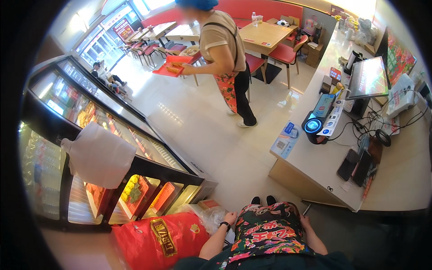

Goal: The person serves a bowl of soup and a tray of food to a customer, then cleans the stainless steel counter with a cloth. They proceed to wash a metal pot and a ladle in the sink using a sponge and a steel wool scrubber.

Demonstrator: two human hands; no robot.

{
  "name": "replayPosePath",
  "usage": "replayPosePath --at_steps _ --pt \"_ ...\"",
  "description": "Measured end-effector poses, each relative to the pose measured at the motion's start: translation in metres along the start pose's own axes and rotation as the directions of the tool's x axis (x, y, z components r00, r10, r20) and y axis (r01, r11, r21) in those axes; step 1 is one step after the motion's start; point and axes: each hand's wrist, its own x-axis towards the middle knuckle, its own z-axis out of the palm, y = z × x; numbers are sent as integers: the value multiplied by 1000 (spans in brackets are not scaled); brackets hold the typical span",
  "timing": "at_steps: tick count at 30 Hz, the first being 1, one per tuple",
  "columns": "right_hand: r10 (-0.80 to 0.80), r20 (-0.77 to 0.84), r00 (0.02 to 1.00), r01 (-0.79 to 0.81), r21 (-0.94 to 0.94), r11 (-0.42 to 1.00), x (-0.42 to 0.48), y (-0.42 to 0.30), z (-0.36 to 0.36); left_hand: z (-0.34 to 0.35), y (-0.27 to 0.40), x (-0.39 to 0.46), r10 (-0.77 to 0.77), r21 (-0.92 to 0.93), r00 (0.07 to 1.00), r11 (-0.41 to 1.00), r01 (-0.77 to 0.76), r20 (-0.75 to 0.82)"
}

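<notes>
My left hand (231, 218), with a dark watch on the wrist, hangs at the left edge of my floral apron (266, 229). Its fingers are curled, and whether it holds anything cannot be made out. Beside it lie crumpled clear plastic bags (213, 217) and a large red bag (165, 239) bearing writing. At the apron's right edge is my right hand (305, 221), close under a short metal bar (307, 209) by the counter; whether the two touch is unclear. Ahead, a co-worker (222, 50) in a cap and floral apron carries a red tray (172, 66) with food on it.
On the left stands a glass display fridge (141, 135) with food baskets and a white plastic bag (101, 155) hanging on it. At right, a counter (303, 162) bears a monitor (368, 77), a payment device (314, 125), phones and cables. Tables (266, 37) and red chairs stand farther back.
</notes>
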Motion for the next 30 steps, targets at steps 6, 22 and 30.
replayPosePath --at_steps 6,22,30 --pt "-186 46 982 191 -180 965 66 22 -3 14 56 -3 72 56 995 996 -75 65" --pt "76 -97 992 -89 -147 985 64 -11 8 24 32 11 -22 129 987 992 2 157" --pt "-89 29 996 90 -10 996 17 -40 11 -1 41 23 47 273 981 957 -99 190"
